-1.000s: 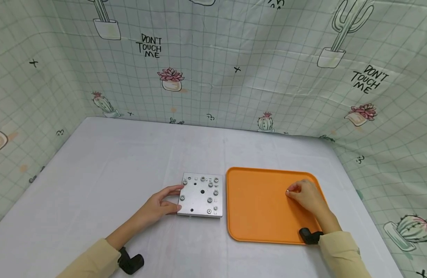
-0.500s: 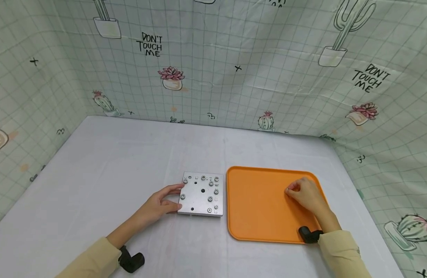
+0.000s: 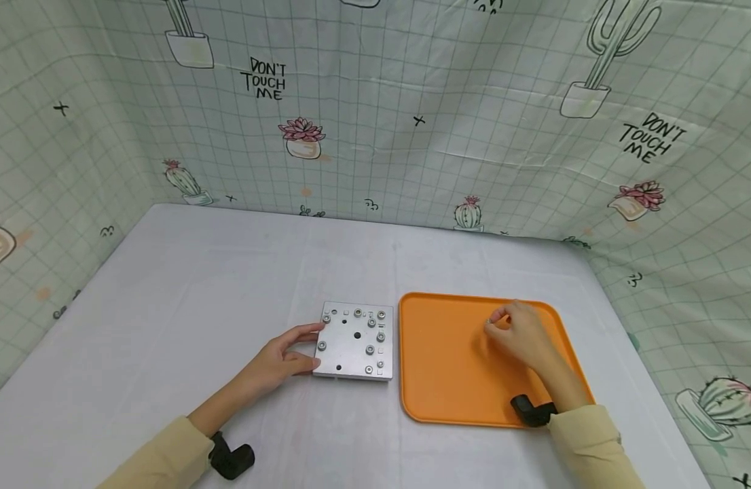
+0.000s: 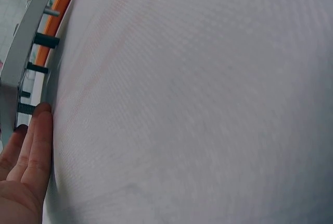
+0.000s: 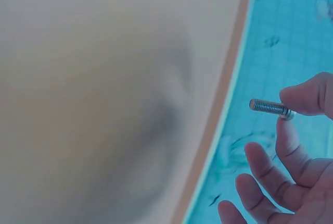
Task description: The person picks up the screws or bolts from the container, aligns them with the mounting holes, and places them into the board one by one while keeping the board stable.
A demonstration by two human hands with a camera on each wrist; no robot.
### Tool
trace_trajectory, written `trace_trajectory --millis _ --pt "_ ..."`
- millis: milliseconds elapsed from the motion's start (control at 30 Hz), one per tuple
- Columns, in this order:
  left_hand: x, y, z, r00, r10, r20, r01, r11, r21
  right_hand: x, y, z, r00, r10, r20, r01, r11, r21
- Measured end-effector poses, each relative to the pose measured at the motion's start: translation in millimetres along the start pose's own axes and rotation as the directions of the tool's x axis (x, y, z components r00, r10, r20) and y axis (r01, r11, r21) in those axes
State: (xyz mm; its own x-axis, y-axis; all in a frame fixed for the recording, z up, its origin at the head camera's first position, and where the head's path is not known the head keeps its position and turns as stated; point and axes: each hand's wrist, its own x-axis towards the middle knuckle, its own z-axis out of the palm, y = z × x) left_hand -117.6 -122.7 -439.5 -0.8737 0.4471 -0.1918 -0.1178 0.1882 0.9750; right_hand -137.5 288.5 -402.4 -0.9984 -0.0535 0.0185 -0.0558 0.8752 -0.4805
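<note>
My left hand (image 3: 276, 358) holds the left side of a silver metal plate (image 3: 346, 352), thumb near its front left corner and a finger farther back. Several socket-head screws (image 3: 370, 350) sit in the plate, and some holes show no screw. In the left wrist view, threaded screw ends (image 4: 47, 40) stick out under the plate, with fingertips (image 4: 43, 110) close by. Above the orange tray (image 3: 436, 373), my right hand (image 3: 525, 333) pinches a socket-head screw (image 5: 269, 107) at its head between thumb and index finger. The other fingers are loosely bent.
The tray lies just right of the plate on a white-covered table (image 3: 241, 265). A patterned cloth (image 3: 375, 163) hangs behind and at both sides. Black wrist cameras (image 3: 230, 460) are worn on both wrists.
Over the last half second my right hand has moved left and slightly away from me over the tray, with the screw in its fingers. My left hand and the plate stay put.
</note>
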Motion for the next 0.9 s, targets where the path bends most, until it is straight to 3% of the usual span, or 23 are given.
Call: trace_trajectory --millis 433,900 --pt "1.2 -0.6 0.0 1.0 -0.005 -0.001 0.005 1.0 0.007 -6.1 -65.0 15.9 0.989 -0.15 0.017 0.147 0.98 0.134" --pt "1.2 0.4 1.1 1.0 -0.003 -0.015 0.004 0.999 0.035 -24.5 -126.7 51.0 0.942 -0.336 -0.009 0.331 0.924 0.19"
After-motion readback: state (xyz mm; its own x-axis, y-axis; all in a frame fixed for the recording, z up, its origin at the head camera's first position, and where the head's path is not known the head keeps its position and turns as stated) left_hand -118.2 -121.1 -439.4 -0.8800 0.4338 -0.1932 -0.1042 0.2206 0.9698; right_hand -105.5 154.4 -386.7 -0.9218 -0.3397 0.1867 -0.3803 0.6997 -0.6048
